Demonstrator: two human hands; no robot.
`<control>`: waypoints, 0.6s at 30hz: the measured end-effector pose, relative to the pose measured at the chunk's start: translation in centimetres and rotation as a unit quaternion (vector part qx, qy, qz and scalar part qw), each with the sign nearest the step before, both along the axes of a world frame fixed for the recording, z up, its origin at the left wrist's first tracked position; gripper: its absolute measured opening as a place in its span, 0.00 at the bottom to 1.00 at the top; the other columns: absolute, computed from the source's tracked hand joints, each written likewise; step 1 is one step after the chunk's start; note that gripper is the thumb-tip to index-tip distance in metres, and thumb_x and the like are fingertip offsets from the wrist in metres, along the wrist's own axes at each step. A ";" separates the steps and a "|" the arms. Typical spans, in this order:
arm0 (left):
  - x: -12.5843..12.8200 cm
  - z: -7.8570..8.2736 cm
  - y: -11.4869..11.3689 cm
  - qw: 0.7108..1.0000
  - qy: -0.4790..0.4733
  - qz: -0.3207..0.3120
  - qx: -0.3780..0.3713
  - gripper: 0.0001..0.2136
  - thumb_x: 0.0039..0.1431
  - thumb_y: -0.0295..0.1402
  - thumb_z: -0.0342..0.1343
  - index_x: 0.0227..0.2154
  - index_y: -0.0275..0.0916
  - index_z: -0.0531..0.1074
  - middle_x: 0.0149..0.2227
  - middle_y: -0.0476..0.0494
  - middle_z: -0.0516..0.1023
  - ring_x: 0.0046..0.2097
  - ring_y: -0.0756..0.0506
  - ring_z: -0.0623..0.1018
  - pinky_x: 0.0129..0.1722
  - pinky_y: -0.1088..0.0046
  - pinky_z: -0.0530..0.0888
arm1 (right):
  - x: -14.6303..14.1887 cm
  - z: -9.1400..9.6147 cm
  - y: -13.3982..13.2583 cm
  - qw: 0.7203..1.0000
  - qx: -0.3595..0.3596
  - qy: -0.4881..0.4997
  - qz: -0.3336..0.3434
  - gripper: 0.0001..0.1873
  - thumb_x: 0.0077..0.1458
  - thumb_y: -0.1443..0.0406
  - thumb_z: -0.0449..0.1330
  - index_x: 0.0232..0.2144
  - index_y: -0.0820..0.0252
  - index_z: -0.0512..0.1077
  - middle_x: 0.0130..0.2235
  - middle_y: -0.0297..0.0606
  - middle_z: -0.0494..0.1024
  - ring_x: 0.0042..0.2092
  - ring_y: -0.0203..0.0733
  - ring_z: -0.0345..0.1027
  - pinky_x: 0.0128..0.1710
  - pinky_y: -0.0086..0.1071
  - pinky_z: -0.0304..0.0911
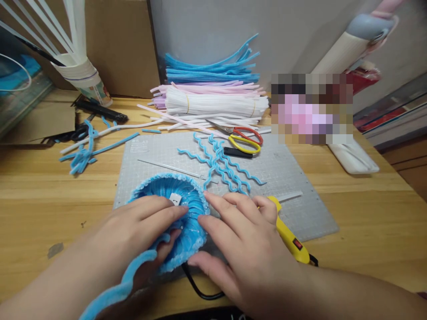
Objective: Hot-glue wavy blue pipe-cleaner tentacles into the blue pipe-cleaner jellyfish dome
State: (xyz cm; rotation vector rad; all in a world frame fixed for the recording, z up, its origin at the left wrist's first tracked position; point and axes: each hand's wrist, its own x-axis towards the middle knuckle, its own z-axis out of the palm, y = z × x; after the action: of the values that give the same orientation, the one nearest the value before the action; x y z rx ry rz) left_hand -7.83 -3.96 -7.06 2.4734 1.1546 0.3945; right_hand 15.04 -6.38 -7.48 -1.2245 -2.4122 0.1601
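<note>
Blue chenille bowl (pixel 195 231): it lies between our hands with its opening turned up; the left fingers reach into the hollow, and the right fingers meet the rim on their own side.
Left hand (pixel 147 218): as far as we can see, its thumb and fingers are closed on a wavy blue stem (pixel 123 286), fingertips inside the bowl; part of the grip is hidden.
Right hand (pixel 248 235): we see its fingers parted along the bowl's right rim, thumb nearest us; they touch it, but we cannot tell whether they pinch the wall.
Stem's long axis: it runs from the left thumb back toward us and to the left, along our forearm; its other end is lost to us among the fingers.
Nearer hand: the left, touching both stem and bowl; our right fingers are across the hollow from the stem.
Small white block (pixel 175 198): inside the bowl, just beyond the left fingers.
Black cable (pixel 196 290): below our right thumb, near the bowl's rim.
Crossed wavy stems (pixel 216 162): ahead of the right fingers, apart from them, on the grey cutting mat (pixel 156 146).
Yellow glue gun (pixel 285 231): just right of our right hand, partly hidden by it.
Scissors (pixel 231 131): farther ahead of the right fingers, beyond most of the crossed stems.
</note>
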 end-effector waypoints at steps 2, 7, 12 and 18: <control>-0.1 0.3 -0.1 1.000 -0.009 0.027 0.000 0.14 0.64 0.36 0.50 0.51 0.49 0.71 0.45 0.46 0.79 0.42 0.44 0.79 0.40 0.71 0.75 | 0.0 0.0 0.0 1.000 -0.005 -0.004 0.001 0.18 0.61 0.51 0.57 0.41 0.60 0.75 0.56 0.47 0.76 0.51 0.55 0.66 0.49 0.47 0.46; -0.5 1.7 -0.2 0.997 -0.023 0.072 0.005 0.12 0.61 0.41 0.57 0.47 0.51 0.74 0.40 0.52 0.81 0.38 0.47 0.80 0.37 0.76 0.75 | 0.1 0.1 0.1 1.000 -0.018 -0.003 -0.006 0.18 0.61 0.51 0.58 0.42 0.59 0.75 0.56 0.46 0.76 0.52 0.56 0.66 0.49 0.47 0.46; -2.4 1.6 0.4 0.995 -0.044 0.087 0.039 0.14 0.57 0.50 0.59 0.41 0.50 0.77 0.35 0.54 0.83 0.33 0.48 0.81 0.32 0.77 0.75 | 0.2 0.1 0.1 1.000 -0.028 0.002 -0.005 0.19 0.62 0.51 0.57 0.42 0.59 0.75 0.56 0.45 0.76 0.52 0.56 0.66 0.48 0.47 0.47; -3.4 2.1 0.3 0.983 -0.029 0.180 0.011 0.16 0.52 0.51 0.61 0.37 0.47 0.79 0.34 0.54 0.83 0.33 0.47 0.80 0.25 0.80 0.73 | 0.4 0.0 0.1 0.999 -0.036 0.010 -0.004 0.18 0.62 0.51 0.57 0.42 0.59 0.75 0.56 0.44 0.76 0.51 0.55 0.66 0.47 0.46 0.48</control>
State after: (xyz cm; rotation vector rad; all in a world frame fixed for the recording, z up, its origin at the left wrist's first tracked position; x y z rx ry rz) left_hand -11.22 -3.68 -4.94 2.2500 1.5826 0.5765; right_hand 15.40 -6.27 -7.47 -1.2581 -2.4020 0.2571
